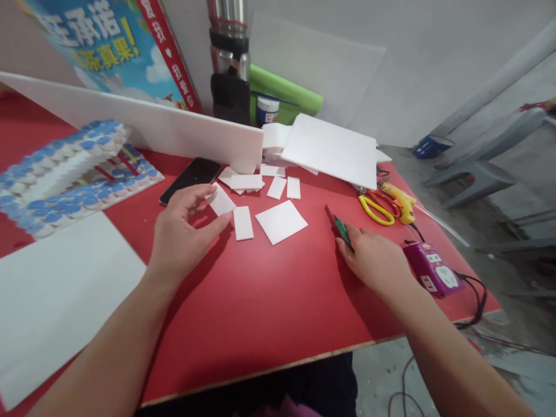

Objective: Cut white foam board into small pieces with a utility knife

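My left hand (182, 231) is at the left of the small white board pieces, index finger and thumb bent around the edges of a small white square piece (220, 200). Its thumb tip lies beside a white rectangular piece (243, 223). A larger white square (281, 222) lies flat to the right. My right hand (376, 255) rests low over the red table (269, 313), closed on the green handle of a utility knife (343, 233). The knife's narrow dark-red-looking end points away from me. Several more small white pieces (247, 182) lie just beyond.
A black phone (191, 178) and a blue-and-white model (87, 174) stand left, near a white sheet (65, 295). At right are yellow-handled scissors (376, 212), a yellow glue gun (400, 202) and a purple power box (434, 269). White boards (334, 150) are stacked behind.
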`<state>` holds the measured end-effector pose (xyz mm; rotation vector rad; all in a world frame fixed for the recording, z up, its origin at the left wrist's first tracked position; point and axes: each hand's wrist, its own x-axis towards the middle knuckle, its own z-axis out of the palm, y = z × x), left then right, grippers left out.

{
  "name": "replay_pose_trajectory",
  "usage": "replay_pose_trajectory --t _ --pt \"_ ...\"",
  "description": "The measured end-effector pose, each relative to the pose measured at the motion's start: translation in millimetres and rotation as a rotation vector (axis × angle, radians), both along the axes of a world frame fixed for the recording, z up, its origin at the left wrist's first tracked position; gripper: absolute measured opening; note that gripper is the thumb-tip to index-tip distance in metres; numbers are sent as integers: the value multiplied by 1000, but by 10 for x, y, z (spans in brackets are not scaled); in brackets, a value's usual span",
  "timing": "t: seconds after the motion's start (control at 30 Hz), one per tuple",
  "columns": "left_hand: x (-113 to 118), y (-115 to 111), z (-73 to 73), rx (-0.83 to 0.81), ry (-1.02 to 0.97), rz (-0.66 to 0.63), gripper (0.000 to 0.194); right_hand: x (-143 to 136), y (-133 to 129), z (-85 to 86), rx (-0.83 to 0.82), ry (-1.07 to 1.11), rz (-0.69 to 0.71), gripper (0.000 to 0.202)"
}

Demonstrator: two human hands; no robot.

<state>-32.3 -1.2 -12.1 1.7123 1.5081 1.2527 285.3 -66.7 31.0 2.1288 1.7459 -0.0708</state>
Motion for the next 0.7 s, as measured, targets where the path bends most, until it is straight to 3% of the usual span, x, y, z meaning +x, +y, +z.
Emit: replay_pose_trajectory --t 0.17,0.33,0.43,0.6,0.7 --pt "-28 -45 5 10 561 -72 57 9 -4 -6 72 -7 53 43" --pt "86 -161 78 -50 868 -182 71 -157 63 -56 455 139 343 46" --pt "123 -150 78 -32 904 -292 77 -334 180 -90 457 323 478 51" --pt "104 -22 9 -9 816 -412 71 -458 373 -197 368 498 503 52" --pt "83 18 -4 17 749 -436 64 -435 407 -273 357 551 533 41"
